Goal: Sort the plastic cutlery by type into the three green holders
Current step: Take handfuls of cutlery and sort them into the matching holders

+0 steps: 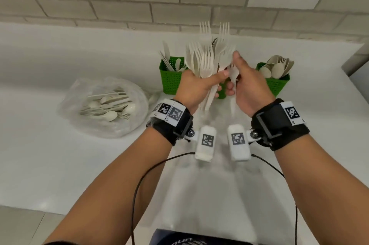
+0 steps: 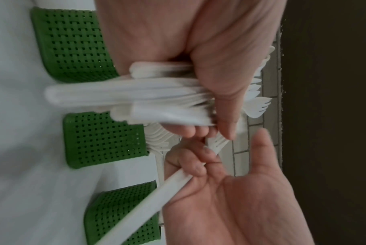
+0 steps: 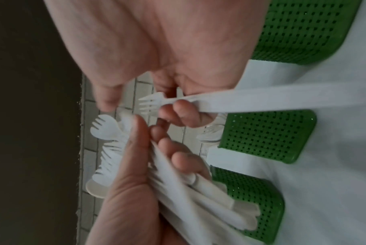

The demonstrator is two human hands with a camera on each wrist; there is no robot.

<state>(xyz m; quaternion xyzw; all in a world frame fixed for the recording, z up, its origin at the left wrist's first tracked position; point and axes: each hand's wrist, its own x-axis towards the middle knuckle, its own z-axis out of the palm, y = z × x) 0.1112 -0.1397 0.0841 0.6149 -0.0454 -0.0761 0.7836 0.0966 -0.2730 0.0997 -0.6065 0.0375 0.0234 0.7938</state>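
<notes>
Left hand (image 1: 192, 87) clamps fanned bunch of white plastic forks (image 1: 207, 55), tines at 12 o'clock, for picking. Right hand (image 1: 247, 85) pinches single white plastic fork (image 3: 240, 101), above middle green perforated holder (image 2: 106, 139).

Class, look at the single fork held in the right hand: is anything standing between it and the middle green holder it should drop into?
Yes. The left hand, gripping a bunch of forks, sits in front of and over the middle holder, largely covering its opening in the head view. The single fork in the right hand is beside that bunch. Otherwise nothing visible blocks it.
</notes>
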